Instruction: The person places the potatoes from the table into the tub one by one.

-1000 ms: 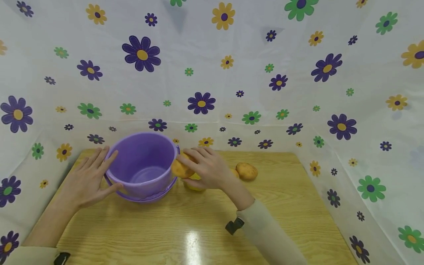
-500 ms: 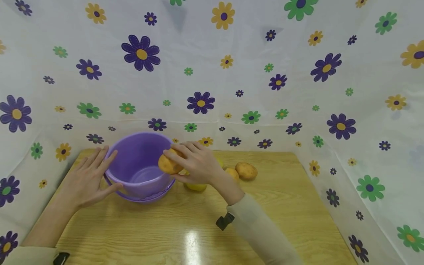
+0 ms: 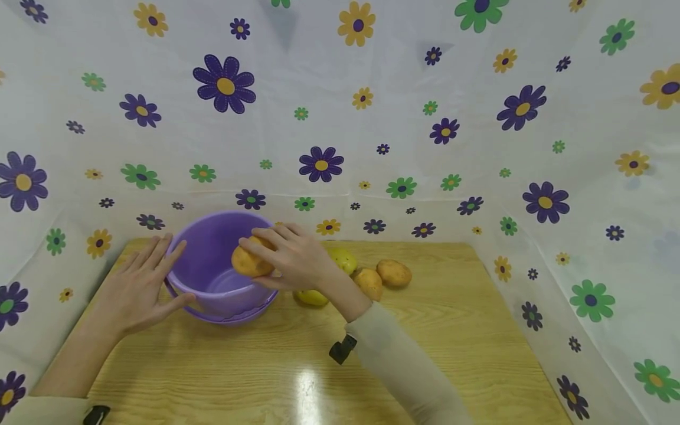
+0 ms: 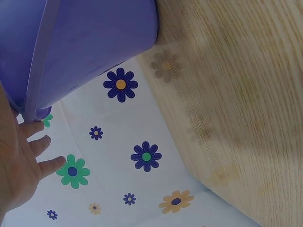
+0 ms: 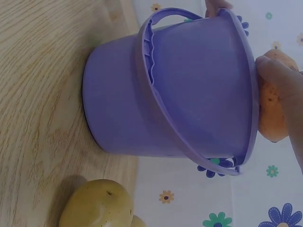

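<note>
Right hand [image 3: 297, 260] fingers clamped on potato [image 3: 249, 262] over purple bucket [image 3: 212, 277], center-left; left hand [image 3: 140, 286] fingers apart, flat against bucket wall.

Wooden bench [image 3: 425, 330], flower-printed white cloth [image 3: 372, 118] behind and beside it, three loose potatoes [image 3: 394, 273] near the back

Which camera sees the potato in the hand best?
The head view: the potato shows nearly whole, held by the right hand over the open purple bucket. The right wrist view shows only part of it beyond the bucket's rim, half covered by fingers. The left wrist view shows none of it.
</note>
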The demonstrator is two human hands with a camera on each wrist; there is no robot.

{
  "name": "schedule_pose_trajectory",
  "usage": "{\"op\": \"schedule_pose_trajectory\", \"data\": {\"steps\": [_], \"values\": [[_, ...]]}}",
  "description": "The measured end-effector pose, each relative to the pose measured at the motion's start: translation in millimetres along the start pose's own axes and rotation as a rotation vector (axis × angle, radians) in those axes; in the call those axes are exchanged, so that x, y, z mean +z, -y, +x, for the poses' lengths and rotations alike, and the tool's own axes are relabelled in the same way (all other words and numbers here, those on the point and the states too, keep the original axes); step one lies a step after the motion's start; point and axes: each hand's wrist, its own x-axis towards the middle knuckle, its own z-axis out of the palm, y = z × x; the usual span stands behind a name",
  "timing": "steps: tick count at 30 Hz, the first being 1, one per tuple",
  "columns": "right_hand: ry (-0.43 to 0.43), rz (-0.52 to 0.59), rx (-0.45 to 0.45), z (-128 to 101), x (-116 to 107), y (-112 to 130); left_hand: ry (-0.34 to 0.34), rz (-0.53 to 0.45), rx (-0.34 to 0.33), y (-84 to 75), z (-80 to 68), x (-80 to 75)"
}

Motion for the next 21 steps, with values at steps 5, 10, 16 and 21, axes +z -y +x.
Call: {"op": "schedule_pose_trajectory", "data": {"steps": [5,10,16,21], "values": [[0.048,0.010,0.003,8,1,1,-0.008,0.000,0.002,-0.1,0.1,0.3],[0.136,0.043,0.028,16,3,-2,-0.009,0.001,0.005,0.1,0.2,0.9],[0.234,0.078,0.039,24,8,-3,-0.012,0.006,0.004,0.0,-1.1,1.5],[0.309,0.082,0.039,31,14,-4,-0.010,-0.003,-0.002,-1.0,-1.4,0.7]]}}
